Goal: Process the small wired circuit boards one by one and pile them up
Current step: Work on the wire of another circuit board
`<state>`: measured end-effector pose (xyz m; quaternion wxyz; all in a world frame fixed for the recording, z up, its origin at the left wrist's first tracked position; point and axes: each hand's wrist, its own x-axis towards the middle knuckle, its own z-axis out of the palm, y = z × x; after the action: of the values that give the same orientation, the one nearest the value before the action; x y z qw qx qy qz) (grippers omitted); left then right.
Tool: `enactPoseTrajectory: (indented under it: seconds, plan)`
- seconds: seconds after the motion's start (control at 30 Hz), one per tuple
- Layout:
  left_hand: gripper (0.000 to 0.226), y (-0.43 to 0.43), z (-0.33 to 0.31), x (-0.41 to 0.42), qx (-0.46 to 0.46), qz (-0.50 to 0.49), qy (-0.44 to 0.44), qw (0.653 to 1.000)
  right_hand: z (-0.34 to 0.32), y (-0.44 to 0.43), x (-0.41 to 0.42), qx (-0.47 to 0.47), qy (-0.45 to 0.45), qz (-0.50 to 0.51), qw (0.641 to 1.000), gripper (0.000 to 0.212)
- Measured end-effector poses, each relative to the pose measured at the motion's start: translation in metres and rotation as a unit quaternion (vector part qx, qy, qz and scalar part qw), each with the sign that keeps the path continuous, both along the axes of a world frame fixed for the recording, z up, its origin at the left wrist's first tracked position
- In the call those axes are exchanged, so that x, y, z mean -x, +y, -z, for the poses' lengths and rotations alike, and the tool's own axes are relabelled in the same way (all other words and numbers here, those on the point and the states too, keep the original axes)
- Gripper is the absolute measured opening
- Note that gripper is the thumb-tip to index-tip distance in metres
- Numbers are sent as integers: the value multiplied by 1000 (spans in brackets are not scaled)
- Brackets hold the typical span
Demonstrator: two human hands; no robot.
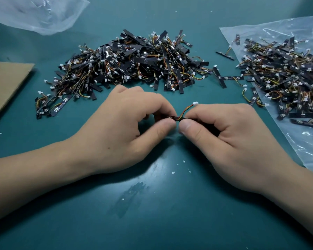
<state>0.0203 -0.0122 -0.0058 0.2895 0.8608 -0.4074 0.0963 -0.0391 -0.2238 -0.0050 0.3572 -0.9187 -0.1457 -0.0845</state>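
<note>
Small circuit board (176, 117), a narrow black strip, lies level between the two hands, over the near middle of the table (152, 204); only its short middle part shows, both ends being covered by fingertips. Left hand (123, 123) pinches the left end between thumb and curled fingers; right hand (224, 130) pinches the right end in the same manner; the two thumbs lie just beside each other below the strip. Thin coloured wires (185, 110) rise from the middle of the strip, up and to the right, and end in a white plug (195, 103) just above the right forefinger.

Beyond the hands, a large pile (130, 60) of like boards, black strips tangled with wires and white plugs, spreads across the middle of the table. To the right, a second pile (285, 73) rests on a clear plastic sheet (305, 145); a few loose boards (219, 76) lie between the two piles. A crumpled clear bag (34, 13) lies at the far left corner; a piece of brown cardboard (5, 83) lies flat at the left edge; small white flecks (173, 172) are scattered on the table surface near the wrists.
</note>
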Motion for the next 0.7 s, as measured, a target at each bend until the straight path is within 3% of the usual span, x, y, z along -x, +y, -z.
enactPoseTrajectory:
  seconds: [0.7]
  plan:
    - [21,0,-1,2,-13,34,8,999,0,0,1,16,20,-13,1000,25]
